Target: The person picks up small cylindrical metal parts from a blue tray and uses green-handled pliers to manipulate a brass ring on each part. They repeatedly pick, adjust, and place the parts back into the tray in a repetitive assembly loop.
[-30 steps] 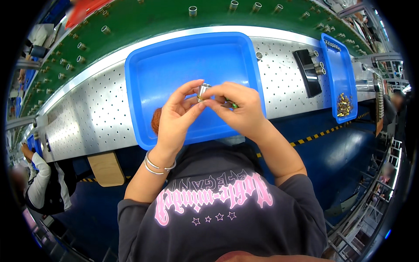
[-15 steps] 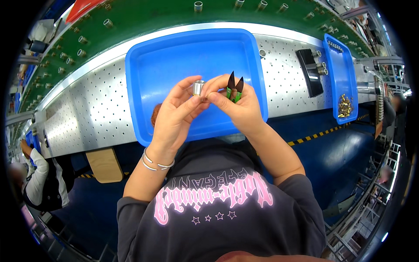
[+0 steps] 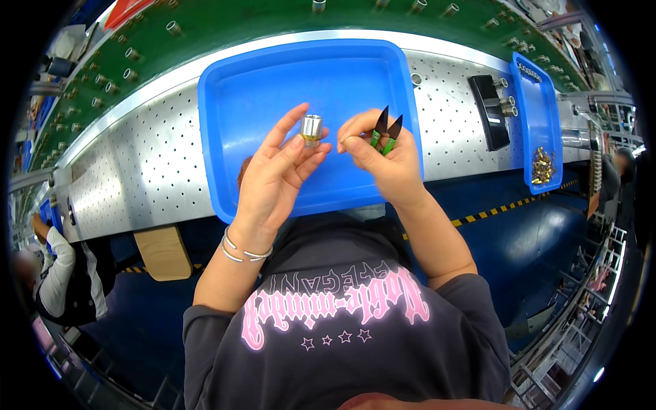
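Note:
In my left hand (image 3: 268, 174) is a short shiny metal sleeve (image 3: 311, 125), gripped between thumb and fingers. The sleeve stands roughly upright with a yellowish band near its lower end. My right hand (image 3: 391, 166) has small snips (image 3: 389, 131) tucked in it, their dark blades pointing up and green handles partly hidden by the palm. Thumb and forefinger of that hand are pinched together; whether anything thin is between them I cannot make out. Both hands are over a large blue tray (image 3: 211, 147), a small gap between them. A reddish-brown thing (image 3: 243, 171) shows partly behind my left wrist.
Under the tray runs a perforated metal bench (image 3: 147, 154). To the right are a black device (image 3: 487, 113), several metal sleeves and a narrow blue tray (image 3: 555, 137) with small brass parts (image 3: 542, 167). More sleeves stand on the green surface (image 3: 239, 27). Someone sits far left.
My hands have moved apart, the right going rightward with the snips. The metal sleeve stays in my left hand and now shows more fully, its yellowish band in sight.

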Action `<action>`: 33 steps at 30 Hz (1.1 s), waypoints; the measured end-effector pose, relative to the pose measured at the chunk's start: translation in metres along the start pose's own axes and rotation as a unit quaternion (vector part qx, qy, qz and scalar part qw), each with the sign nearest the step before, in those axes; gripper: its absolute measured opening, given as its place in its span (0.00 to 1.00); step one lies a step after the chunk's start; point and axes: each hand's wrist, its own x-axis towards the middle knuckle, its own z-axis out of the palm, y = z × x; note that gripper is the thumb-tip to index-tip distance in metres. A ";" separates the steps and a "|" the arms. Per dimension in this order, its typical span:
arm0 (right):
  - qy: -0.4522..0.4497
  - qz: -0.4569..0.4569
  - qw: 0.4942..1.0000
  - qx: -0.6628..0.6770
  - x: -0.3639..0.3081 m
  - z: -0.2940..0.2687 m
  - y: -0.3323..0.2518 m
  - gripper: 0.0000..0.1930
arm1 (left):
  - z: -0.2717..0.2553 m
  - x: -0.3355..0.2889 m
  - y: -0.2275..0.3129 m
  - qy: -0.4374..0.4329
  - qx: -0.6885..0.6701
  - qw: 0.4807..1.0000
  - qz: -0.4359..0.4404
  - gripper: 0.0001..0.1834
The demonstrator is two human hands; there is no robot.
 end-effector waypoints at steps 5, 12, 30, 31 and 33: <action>-0.006 -0.003 1.000 -0.023 -0.004 -0.003 0.005 0.04 | 0.000 0.000 0.000 0.004 0.008 1.000 0.001 0.25; 0.002 -0.030 0.998 -0.054 -0.007 -0.003 0.008 0.04 | -0.005 0.001 -0.001 0.015 0.016 1.000 0.016 0.26; 0.086 0.040 0.993 -0.069 0.018 -0.013 -0.007 0.06 | 0.001 -0.006 -0.001 -0.036 0.179 0.982 0.050 0.28; 0.095 0.069 0.993 -0.033 0.017 -0.017 -0.011 0.06 | 0.001 -0.006 0.001 -0.024 0.157 0.987 0.029 0.27; 0.061 0.036 0.996 0.058 0.015 -0.026 -0.010 0.07 | 0.000 -0.004 0.000 -0.008 0.134 0.991 0.018 0.26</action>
